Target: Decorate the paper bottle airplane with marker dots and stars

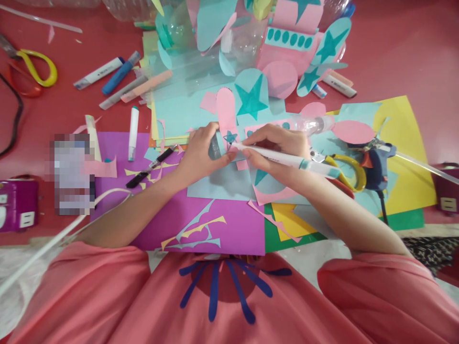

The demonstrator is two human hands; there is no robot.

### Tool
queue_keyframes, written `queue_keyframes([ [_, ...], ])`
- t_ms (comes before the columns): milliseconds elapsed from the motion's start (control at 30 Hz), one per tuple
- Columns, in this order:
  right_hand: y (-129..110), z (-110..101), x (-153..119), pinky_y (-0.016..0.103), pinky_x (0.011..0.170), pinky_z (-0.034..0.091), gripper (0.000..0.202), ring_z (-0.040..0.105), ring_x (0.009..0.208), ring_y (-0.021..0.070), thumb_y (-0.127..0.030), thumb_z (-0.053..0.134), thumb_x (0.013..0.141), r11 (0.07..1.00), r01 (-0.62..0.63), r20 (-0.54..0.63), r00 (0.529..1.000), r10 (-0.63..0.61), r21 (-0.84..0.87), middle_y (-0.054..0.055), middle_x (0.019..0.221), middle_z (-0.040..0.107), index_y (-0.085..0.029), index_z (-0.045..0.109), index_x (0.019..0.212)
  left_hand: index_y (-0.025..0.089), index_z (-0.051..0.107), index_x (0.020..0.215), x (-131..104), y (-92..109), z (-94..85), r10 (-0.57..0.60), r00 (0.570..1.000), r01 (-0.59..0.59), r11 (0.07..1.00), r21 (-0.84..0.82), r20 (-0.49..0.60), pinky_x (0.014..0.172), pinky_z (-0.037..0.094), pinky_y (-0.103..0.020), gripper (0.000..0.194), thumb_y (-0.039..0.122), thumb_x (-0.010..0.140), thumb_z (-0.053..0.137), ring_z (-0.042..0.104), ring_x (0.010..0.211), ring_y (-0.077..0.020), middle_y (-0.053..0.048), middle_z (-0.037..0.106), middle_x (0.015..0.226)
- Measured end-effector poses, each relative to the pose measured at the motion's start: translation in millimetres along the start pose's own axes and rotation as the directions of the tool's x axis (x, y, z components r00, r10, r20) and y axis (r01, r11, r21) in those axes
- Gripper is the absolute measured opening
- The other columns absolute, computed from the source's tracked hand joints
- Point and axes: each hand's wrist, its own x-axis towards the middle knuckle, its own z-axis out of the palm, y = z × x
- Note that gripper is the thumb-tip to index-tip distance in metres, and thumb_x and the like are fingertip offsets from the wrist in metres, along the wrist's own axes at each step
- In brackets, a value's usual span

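Observation:
My right hand (274,145) is closed around a white marker with teal bands (283,156), its tip at a small teal star on a rounded pink paper piece (225,107). The star is partly filled in. With thumb and fingers curled, my left hand (201,150) grips the base end of a clear plastic bottle (315,125), which lies on its side. A pink paper band with teal dots wraps the bottle, and the rounded piece stands out from it. Beside it, a light blue rounded piece bears a larger teal star (253,95). My right hand hides part of the band.
Yellow-handled scissors (349,172) and a blue glue gun (380,162) lie to the right. Several markers (120,72) and other scissors (39,67) are at the left. Paper scraps cover a purple sheet (236,224). Decorated bottles (287,52) stand at the back.

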Motion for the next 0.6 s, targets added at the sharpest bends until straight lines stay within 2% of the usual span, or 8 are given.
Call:
queue_keyframes([
  [233, 1, -1, 1, 0.022, 0.056, 0.049, 0.004, 0.059, 0.056, 0.007, -0.021, 0.073, 0.089, 1.0, -0.013, 0.038, 0.999, 0.013, -0.009, -0.004, 0.07, 0.069, -0.021, 0.069, 0.087, 0.023, 0.049, 0.109, 0, -1, 1.4, 0.034, 0.999, -0.034, 0.999, 0.023, -0.005, 0.099, 0.045, -0.051, 0.046, 0.052, 0.083, 0.072, 0.061, 0.11, -0.0317, -0.01, 0.068, 0.113],
  [400, -1, -4, 1, 0.023, 0.058, 0.05, 0.014, 0.06, 0.059, 0.0082, -0.034, 0.069, 0.092, 0.997, -0.052, 0.084, 0.995, 0.058, -0.065, -0.002, 0.072, 0.071, -0.021, 0.072, 0.087, 0.025, 0.048, 0.107, 0, -3, 2.2, 0.021, 1.0, -0.021, 1.0, 0.016, -0.009, 0.099, 0.045, -0.049, 0.045, 0.057, 0.084, 0.071, 0.062, 0.109, -0.0315, -0.008, 0.067, 0.11],
  [600, -2, -6, 1, 0.024, 0.061, 0.05, 0.016, 0.063, 0.064, 0.01, -0.032, 0.067, 0.092, 0.998, -0.04, 0.157, 0.986, 0.048, -0.055, 0.0, 0.074, 0.073, -0.018, 0.073, 0.086, 0.027, 0.05, 0.11, -1, -11, 5.3, 0.068, 0.996, -0.068, 0.998, 0.009, -0.049, 0.096, 0.046, -0.048, 0.05, 0.062, 0.082, 0.072, 0.062, 0.105, -0.0312, -0.006, 0.067, 0.108],
])
